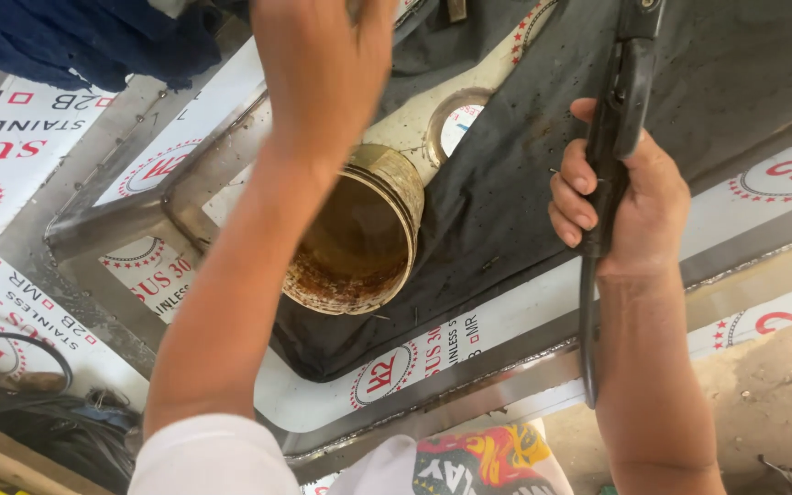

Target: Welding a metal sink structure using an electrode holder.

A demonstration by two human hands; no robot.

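Head view shows us working over a steel sheet (497,325) covered in printed film, with a dark cloth (524,211) spread across its middle. Our right hand (621,197), at about three o'clock, is closed in a full fist around the black handle of an electrode holder (618,119); the fingers (568,197) wrap it tightly, its head points up toward one o'clock, and its cable (587,330) hangs down past the wrist toward five o'clock. Our left hand (323,64) is raised at twelve o'clock, blurred, and we cannot tell how far its fingers are open or whether they hold anything. Just below that hand, near the centre, a rusty tin (359,234) lies tipped on its side on the cloth, mouth toward six o'clock; it seems apart from the left fingers, and well apart from the right ones, lying at nine o'clock of them. A round hole (458,124) shows in the sheet just at one o'clock of the tin. As for progress, we judge the work is in an early or between-steps state: the holder is gripped but held clear of the metal, no arc or spark shows, and we cannot see a rod in its head. A blue cloth (93,37) sits at eleven o'clock.
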